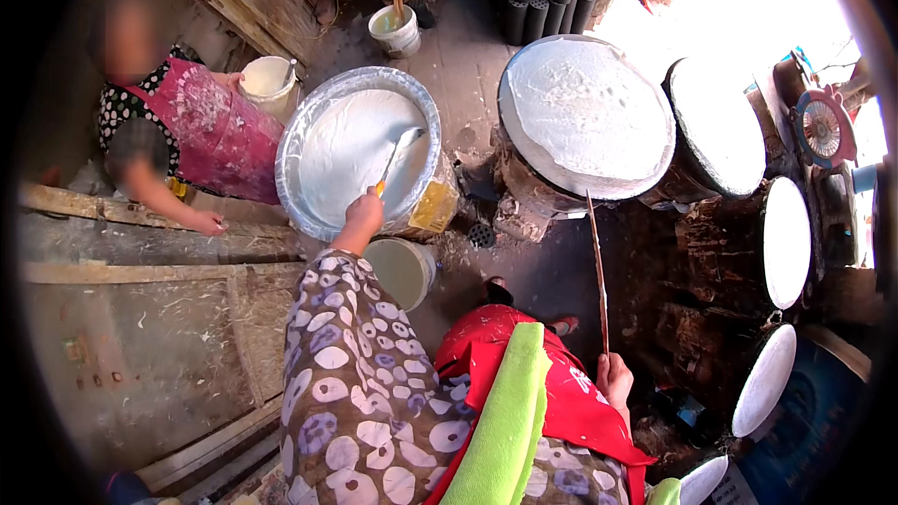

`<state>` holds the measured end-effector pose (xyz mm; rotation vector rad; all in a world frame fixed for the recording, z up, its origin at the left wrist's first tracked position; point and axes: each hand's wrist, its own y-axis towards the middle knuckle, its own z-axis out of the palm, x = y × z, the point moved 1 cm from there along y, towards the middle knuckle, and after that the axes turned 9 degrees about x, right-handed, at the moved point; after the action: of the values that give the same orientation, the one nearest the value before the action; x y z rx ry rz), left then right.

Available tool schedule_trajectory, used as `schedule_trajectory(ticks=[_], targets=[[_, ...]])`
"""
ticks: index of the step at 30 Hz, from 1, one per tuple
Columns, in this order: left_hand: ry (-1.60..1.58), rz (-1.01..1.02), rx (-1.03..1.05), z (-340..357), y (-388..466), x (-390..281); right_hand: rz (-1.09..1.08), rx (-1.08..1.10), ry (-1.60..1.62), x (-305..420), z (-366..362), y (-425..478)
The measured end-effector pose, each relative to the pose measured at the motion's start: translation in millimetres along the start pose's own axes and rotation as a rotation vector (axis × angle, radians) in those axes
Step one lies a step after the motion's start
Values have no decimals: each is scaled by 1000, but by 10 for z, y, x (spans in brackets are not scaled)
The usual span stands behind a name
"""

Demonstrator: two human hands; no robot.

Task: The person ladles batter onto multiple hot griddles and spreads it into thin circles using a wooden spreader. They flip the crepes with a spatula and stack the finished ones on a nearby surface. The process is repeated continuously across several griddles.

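Observation:
My left hand [365, 214] grips the orange handle of a metal ladle [400, 147], whose bowl rests at the surface of white batter in a large plastic-lined tub [286, 175]. In my right hand [614, 375] is a long thin stick [598, 273]; its far tip meets the near rim of a big round griddle [588, 116]. A sheet of white batter covers most of that griddle. Below the tub stands a bucket of cloudy liquid [400, 272]. A red apron and a green towel hang over my front.
A co-worker in a pink apron [210, 119] stands left of the tub, one hand at a white bucket [270, 81]. More round griddles [715, 126] curve down the right side near a pink fan [822, 128]. Coal briquettes [537, 10] are stacked behind; a small bucket [395, 34] stands nearby.

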<state>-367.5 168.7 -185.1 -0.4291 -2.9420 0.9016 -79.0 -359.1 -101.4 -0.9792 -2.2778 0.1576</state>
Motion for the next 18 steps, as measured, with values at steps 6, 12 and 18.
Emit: schedule_trajectory(ticks=[6, 12, 18], targets=[[-595, 58, 429, 254, -222, 738, -69, 39, -30, 404, 78, 115], [-2171, -41, 1039, 380, -1002, 471, -100, 69, 29, 684, 78, 411], [-2940, 538, 1162, 167, -1523, -198, -189, 37, 18, 741, 98, 582]])
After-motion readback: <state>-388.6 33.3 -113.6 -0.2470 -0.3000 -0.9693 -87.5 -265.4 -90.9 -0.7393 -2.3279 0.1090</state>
